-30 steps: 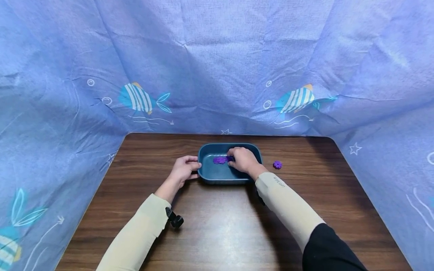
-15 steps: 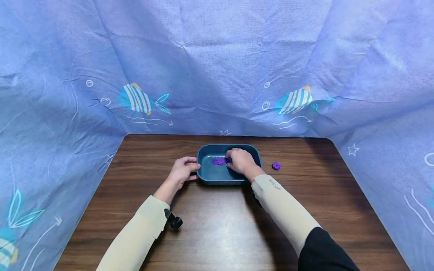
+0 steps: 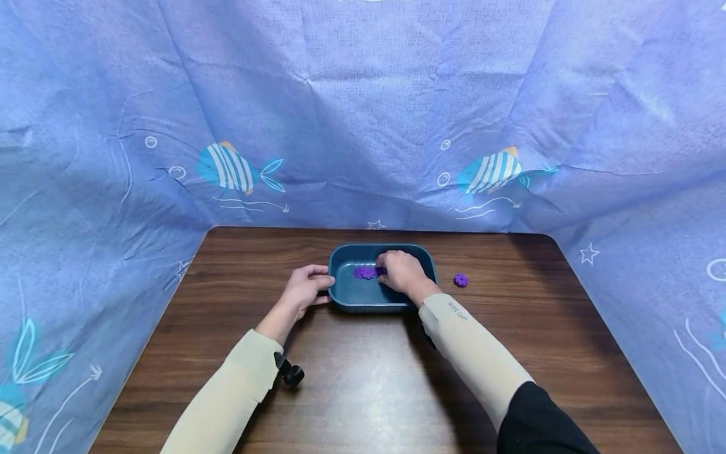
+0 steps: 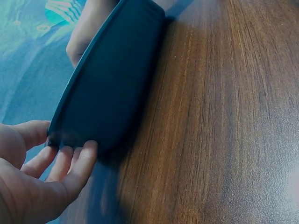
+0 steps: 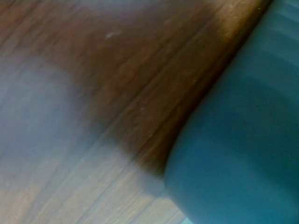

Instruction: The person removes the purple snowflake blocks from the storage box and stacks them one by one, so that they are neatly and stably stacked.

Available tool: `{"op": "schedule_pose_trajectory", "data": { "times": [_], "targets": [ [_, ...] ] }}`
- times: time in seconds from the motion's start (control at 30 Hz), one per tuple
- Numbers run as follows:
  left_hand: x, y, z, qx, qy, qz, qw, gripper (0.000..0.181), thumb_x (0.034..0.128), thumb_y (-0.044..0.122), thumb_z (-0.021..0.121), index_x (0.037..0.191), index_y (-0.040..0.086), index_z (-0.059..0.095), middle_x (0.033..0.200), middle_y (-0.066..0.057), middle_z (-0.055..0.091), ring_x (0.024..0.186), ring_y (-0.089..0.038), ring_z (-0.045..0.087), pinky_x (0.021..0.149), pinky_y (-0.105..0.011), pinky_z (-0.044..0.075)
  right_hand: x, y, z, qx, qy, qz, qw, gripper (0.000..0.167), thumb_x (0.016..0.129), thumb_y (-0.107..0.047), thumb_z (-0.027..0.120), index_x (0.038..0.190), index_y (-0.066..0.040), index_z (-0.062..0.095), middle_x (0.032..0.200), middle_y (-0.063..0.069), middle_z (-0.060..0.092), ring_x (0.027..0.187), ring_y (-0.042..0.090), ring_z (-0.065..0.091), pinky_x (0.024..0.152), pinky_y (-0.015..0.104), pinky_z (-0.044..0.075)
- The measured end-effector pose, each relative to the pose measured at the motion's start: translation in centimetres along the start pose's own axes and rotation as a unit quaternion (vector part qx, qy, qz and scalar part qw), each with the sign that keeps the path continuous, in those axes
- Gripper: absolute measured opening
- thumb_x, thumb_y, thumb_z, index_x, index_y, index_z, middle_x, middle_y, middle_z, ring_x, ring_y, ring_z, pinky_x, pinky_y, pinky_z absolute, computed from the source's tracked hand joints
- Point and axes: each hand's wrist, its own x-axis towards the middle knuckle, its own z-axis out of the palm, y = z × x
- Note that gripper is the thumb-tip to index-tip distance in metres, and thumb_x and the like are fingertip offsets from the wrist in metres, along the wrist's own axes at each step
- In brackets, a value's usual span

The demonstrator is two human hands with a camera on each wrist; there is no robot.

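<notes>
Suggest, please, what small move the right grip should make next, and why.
Probably a gentle lift: the right grip is down at the purple pieces inside the tray, though any pinch is unclear, and the left grip holds the tray's end.

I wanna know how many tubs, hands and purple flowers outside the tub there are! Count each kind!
Tub: 1
Left hand and right hand: 2
Loose flower: 1
Total: 4, leaving out the inside flowers, which overlap.
</notes>
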Motion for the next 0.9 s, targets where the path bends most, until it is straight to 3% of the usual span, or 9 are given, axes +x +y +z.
{"op": "schedule_pose_trajectory", "data": {
  "times": [0.2, 0.47, 0.7, 0.9],
  "targets": [
    [0.0, 0.1, 0.0, -0.005, 0.001, 0.001, 1.0000, 0.043, 0.0978, 0.005, 0.068, 0.138, -0.002, 0.057, 0.116, -0.016, 0.065, 0.096, -0.021, 0.069, 0.078, -0.037, 0.065, 0.2, 0.1, 0.0, -0.006, 0.001, 0.003, 1.0000, 0.030, 0.094, -0.027, 0.077, 0.121, -0.016, 0.074, 0.121, 0.005, 0.072, 0.111, 0.022, 0.066, 0.099, 0.045, 0.057],
    [-0.1, 0.0, 0.0, -0.001, 0.000, -0.004, 1.0000, 0.042, 0.0982, 0.006, 0.068, 0.137, -0.003, 0.057, 0.114, -0.016, 0.067, 0.097, -0.024, 0.071, 0.078, -0.038, 0.065, -0.1, 0.2, 0.0, -0.003, 0.008, -0.022, 0.9997, 0.029, 0.095, -0.029, 0.076, 0.120, -0.013, 0.075, 0.119, 0.008, 0.071, 0.104, 0.023, 0.067, 0.094, 0.044, 0.059],
    [-0.3, 0.2, 0.1, -0.004, 0.001, -0.008, 1.0000, 0.042, 0.0975, 0.005, 0.069, 0.137, -0.002, 0.058, 0.113, -0.014, 0.067, 0.104, -0.026, 0.068, 0.087, -0.046, 0.063, -0.2, 0.8, 0.0, 0.037, 0.014, -0.022, 0.9990, 0.030, 0.094, -0.029, 0.076, 0.119, -0.013, 0.074, 0.118, 0.005, 0.071, 0.096, 0.019, 0.064, 0.093, 0.042, 0.059],
    [-0.2, 0.4, 0.0, -0.004, 0.005, -0.005, 1.0000, 0.042, 0.0971, 0.005, 0.069, 0.137, -0.002, 0.058, 0.113, -0.014, 0.066, 0.101, -0.025, 0.069, 0.086, -0.045, 0.064, -0.5, 1.3, -0.1, 0.060, 0.039, -0.029, 0.9970, 0.030, 0.091, -0.029, 0.076, 0.118, -0.016, 0.073, 0.115, 0.002, 0.070, 0.102, 0.018, 0.066, 0.093, 0.042, 0.059]
  ]
}}
